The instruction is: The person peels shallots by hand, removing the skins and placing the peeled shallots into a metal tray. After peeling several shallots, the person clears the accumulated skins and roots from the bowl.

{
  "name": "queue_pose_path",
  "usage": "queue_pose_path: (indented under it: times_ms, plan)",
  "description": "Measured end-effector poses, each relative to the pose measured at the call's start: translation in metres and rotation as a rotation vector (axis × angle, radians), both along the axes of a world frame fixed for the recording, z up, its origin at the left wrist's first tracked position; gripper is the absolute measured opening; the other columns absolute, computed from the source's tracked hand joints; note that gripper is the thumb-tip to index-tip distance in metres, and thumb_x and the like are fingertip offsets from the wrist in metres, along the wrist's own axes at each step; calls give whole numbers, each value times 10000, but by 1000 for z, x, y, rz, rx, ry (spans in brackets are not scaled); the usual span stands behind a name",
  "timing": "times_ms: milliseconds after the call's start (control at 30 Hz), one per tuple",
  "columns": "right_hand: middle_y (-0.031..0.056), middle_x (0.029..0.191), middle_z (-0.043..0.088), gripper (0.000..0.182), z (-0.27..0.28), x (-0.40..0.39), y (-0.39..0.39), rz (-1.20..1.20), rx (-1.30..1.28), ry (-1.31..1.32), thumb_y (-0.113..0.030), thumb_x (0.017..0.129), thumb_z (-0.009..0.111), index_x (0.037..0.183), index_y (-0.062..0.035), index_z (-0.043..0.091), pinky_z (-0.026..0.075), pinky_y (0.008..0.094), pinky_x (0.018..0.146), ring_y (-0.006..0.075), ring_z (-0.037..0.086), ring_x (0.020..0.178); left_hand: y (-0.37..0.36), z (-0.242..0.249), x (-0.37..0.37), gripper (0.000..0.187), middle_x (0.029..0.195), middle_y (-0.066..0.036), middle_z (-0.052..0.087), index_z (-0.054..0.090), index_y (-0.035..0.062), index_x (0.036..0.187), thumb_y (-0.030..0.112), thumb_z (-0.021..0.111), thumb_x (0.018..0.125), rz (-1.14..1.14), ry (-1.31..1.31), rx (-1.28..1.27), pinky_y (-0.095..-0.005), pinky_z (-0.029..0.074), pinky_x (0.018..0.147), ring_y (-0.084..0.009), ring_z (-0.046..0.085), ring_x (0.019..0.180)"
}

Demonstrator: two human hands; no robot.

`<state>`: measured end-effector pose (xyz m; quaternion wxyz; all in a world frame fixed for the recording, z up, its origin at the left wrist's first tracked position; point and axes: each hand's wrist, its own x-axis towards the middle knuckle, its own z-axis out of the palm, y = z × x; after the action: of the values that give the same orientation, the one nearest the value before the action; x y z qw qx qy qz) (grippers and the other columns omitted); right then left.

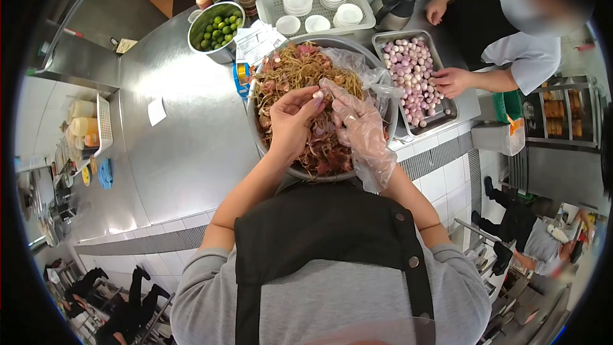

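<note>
My bare left hand [295,119] pinches a small white peeled shallot [318,94] between thumb and fingertips. Close beside it, my right hand [361,129] wears a clear plastic glove, its fingers closed together next to the shallot; what they grip is hidden. Both hands are over a big metal basin [254,129] heaped with unpeeled shallots, dry roots and reddish skins [300,67]. A clear plastic bag [361,67] lies over the basin's far right side.
Right of the basin, a metal tray [452,114] holds peeled shallots [408,73], with a co-worker's hand [452,82] at it. A pot of limes [220,30], papers [258,41], a rack of white dishes [271,13] and a dark jug [394,7] stand behind.
</note>
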<state>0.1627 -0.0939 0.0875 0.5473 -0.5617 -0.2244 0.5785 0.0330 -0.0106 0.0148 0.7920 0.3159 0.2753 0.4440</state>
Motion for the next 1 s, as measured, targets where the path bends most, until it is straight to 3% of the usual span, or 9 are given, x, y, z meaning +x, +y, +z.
queue_pose_path:
  times_ms: [133,267,367,467,633,700,733,800,1000]
  plan:
    - [-74,1062,643,385,5,0,-2,100,92,-168,-168,1034,568,1415,-122,591,356,185,577,20,404,714,0,1,-1,256,1054,-128,716,663,-73,1154,-54,689,899,-12,-16,4,-298,593,866,-156,697,924]
    - [-71,1046,643,372,9,1,1,-30,32,-75,-154,1034,564,1402,-108,602,356,180,611,14,380,716,5,2,-6,252,1060,-154,718,661,-81,1157,-34,690,911,-26,-54,20,-301,596,864,-181,705,953]
    - [1,1131,686,356,-7,15,5,-106,-106,-193,-120,1030,554,1379,-97,618,444,206,752,38,527,833,9,11,-8,248,1076,-162,718,659,-78,1174,-29,664,931,1,-99,-16,-304,602,869,-203,711,975]
    - [160,1320,655,352,-16,30,4,130,-24,-646,-179,1031,543,1350,-59,627,418,317,1059,207,570,1259,13,14,-10,257,1123,-163,707,647,-81,1205,-30,631,953,11,-112,3,-310,598,907,-215,699,1031]
    - [122,1183,693,354,7,31,-2,92,-39,-398,-224,1032,555,1333,-61,644,455,278,952,148,606,1040,13,15,-11,278,1145,-152,698,643,-82,1223,-39,633,949,8,-108,30,-315,585,944,-190,682,1038]
    - [-87,779,483,345,12,31,-4,25,-33,-318,-209,1033,562,1327,-50,647,298,190,576,20,380,653,11,13,-10,288,1157,-160,695,639,-83,1227,-47,637,941,11,-84,46,-316,592,935,-204,691,1031]
    - [-87,779,483,345,18,32,-4,19,-33,-319,-209,1033,562,1327,-50,647,298,190,576,20,380,653,9,12,-10,299,1170,-168,692,636,-83,1231,-55,640,934,17,-59,63,-317,599,926,-219,700,1024]
    - [125,1152,691,366,28,32,-5,131,-63,-438,-242,1026,581,1322,-35,643,457,299,960,172,603,1047,7,11,-12,303,1166,-160,691,641,-80,1227,-59,652,924,-31,21,91,-317,604,907,-214,703,1009]
    - [230,1438,533,465,9,37,-14,188,187,-804,-219,1035,520,1464,-45,485,349,387,1134,334,488,1362,0,15,-9,336,1083,-100,691,639,-63,1229,-59,682,895,-62,86,210,-321,620,833,-198,711,954]
